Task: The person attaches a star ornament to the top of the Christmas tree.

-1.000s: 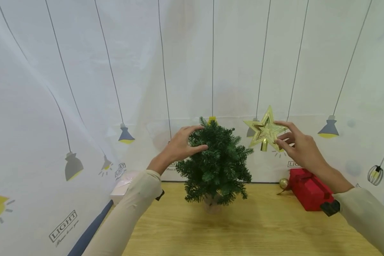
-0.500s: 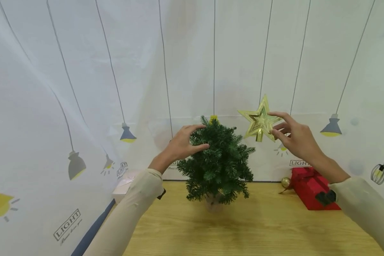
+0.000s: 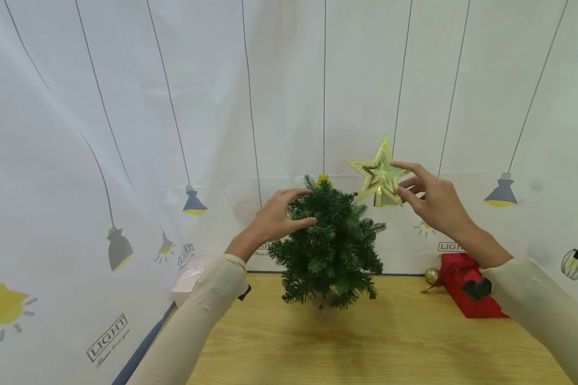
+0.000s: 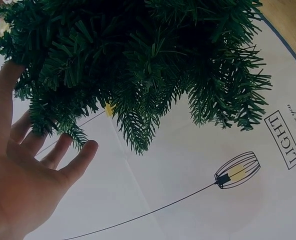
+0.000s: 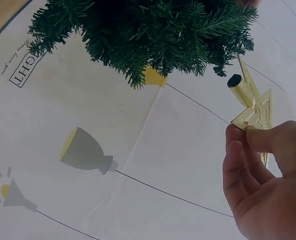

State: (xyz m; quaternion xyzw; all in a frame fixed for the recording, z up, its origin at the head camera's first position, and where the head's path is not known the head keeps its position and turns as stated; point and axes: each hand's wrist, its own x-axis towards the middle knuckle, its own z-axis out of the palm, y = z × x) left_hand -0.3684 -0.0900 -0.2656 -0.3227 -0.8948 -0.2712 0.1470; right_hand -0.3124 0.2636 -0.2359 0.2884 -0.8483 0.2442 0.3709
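A small green artificial Christmas tree point(image 3: 334, 251) stands upright on the wooden table point(image 3: 390, 342). At its upper left, my left hand point(image 3: 274, 216) has thumb and fingers spread wide beside the tip, overlapping the branches. The left wrist view shows those fingers loosely bent among the outer needles. My right hand point(image 3: 435, 200) pinches a gold star tree topper point(image 3: 378, 174) by one side point, thumb against the fingers. The star is held upright, right of the treetop and slightly higher. In the right wrist view, the topper's hollow socket point(image 5: 243, 92) faces toward the branches.
A red gift box point(image 3: 469, 289) sits at the table's back right, beside a gold ball ornament point(image 3: 432, 276). At the back left is a pale pink box point(image 3: 188, 280), partly behind the left sleeve. A white backdrop point(image 3: 289, 107) printed with lamps hangs behind.
My right hand has carried the star topper left and upward, closer to the treetop. My left hand stays beside the tree, which stands in place. The head view shifts slightly.
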